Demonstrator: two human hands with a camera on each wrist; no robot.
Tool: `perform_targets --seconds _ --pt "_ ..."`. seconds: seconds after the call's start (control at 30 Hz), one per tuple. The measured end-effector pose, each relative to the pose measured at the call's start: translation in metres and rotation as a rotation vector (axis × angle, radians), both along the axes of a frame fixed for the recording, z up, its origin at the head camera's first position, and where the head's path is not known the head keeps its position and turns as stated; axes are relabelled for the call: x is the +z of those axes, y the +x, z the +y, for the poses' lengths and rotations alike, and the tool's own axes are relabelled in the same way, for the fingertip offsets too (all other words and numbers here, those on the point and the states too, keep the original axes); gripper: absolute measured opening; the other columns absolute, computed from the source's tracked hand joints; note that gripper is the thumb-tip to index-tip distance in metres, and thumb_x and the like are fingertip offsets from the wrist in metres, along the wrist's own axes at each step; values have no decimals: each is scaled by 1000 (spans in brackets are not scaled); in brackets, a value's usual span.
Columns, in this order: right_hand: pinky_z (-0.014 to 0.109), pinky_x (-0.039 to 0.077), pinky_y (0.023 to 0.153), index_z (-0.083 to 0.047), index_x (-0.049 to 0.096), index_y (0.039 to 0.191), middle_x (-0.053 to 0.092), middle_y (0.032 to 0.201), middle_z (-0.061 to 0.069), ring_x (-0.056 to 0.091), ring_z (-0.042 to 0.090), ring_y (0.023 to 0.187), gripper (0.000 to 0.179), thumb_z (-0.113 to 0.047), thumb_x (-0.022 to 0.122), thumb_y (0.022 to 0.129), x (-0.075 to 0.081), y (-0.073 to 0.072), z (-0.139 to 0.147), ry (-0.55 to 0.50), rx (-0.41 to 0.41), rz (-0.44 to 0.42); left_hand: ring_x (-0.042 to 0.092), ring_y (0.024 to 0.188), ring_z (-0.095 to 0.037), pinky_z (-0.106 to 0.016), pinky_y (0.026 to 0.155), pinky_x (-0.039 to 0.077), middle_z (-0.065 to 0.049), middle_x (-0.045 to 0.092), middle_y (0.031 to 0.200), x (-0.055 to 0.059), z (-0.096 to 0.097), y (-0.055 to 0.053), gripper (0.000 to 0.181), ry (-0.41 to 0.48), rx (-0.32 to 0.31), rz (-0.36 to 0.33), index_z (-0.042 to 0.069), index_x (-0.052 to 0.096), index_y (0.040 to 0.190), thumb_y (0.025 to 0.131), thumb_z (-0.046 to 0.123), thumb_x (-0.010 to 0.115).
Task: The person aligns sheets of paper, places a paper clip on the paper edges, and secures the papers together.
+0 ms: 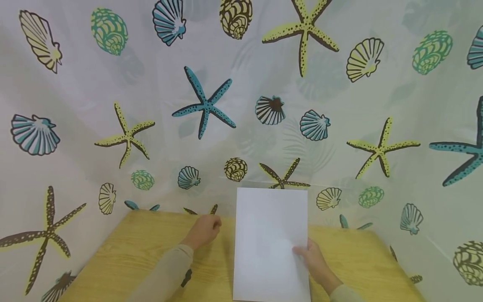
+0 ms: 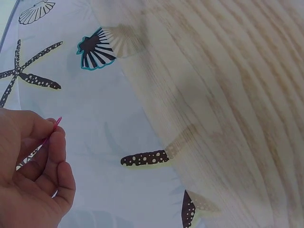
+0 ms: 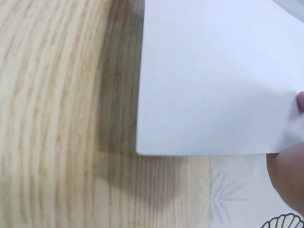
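Note:
A blank white sheet of paper (image 1: pixel 269 235) stands raised in front of me in the head view. My right hand (image 1: pixel 316 261) grips it by its right edge, thumb on the near face and the other fingers behind, hidden. The sheet's straight edge and one corner show over the wood in the right wrist view. To the left of the paper, over the table, is my left hand (image 1: pixel 205 228). Its thumb and index finger pinch a small, thin pink loop-ended piece (image 2: pixel 57 123), mostly covered by the fingertips.
Under both hands lies a yellowish wood-grain table (image 1: pixel 124 251). A pale curtain (image 1: pixel 241 54) printed with shells and starfish hangs behind the table and along both sides. A small black object (image 1: pixel 186 277) shows beside the left sleeve.

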State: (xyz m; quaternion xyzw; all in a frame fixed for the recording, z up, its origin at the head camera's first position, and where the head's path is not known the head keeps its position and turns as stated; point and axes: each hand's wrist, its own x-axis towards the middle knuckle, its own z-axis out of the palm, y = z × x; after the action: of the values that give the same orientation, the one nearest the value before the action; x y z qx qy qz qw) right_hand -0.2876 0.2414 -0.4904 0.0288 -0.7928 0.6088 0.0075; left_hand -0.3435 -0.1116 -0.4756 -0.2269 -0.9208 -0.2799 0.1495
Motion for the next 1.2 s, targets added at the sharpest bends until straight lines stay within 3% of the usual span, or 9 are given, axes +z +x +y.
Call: perform_targets --seconds 0.27,0.47,0.7,1.03,1.2 --pt "57 27 105 11 36 137 39 138 31 34 47 129 52 1 51 88 1 -3 -1 -18 11 14 60 79 -17 -34 73 53 -3 66 85 5 2 1 8 -30 24 -28 6 68 86 83 1 62" --pt "56 33 102 13 38 134 45 133 31 41 45 124 50 2 51 87 1 -3 -2 -28 1 28 61 77 -19 -34 71 53 -6 66 83 10 3 2 8 -56 24 2 3 69 84 80 0 63" --pt "59 29 103 12 34 137 39 138 31 35 48 127 52 1 50 89 1 0 -1 -10 5 5 58 76 -19 -33 68 52 -5 64 82 9 3 4 9 -14 10 -37 3 69 84 78 -2 63" --pt "58 28 104 11 36 136 40 137 31 36 47 127 51 2 50 88 -1 1 -4 -32 0 18 51 71 -15 -30 64 48 0 55 76 10 3 6 9 -21 14 12 7 66 78 77 -2 64" --pt "58 28 104 12 36 135 41 137 31 36 47 127 51 2 50 88 -1 1 -4 -36 -1 17 53 74 -17 -31 65 48 -1 56 78 13 4 7 8 -26 24 4 7 66 78 78 -1 64"
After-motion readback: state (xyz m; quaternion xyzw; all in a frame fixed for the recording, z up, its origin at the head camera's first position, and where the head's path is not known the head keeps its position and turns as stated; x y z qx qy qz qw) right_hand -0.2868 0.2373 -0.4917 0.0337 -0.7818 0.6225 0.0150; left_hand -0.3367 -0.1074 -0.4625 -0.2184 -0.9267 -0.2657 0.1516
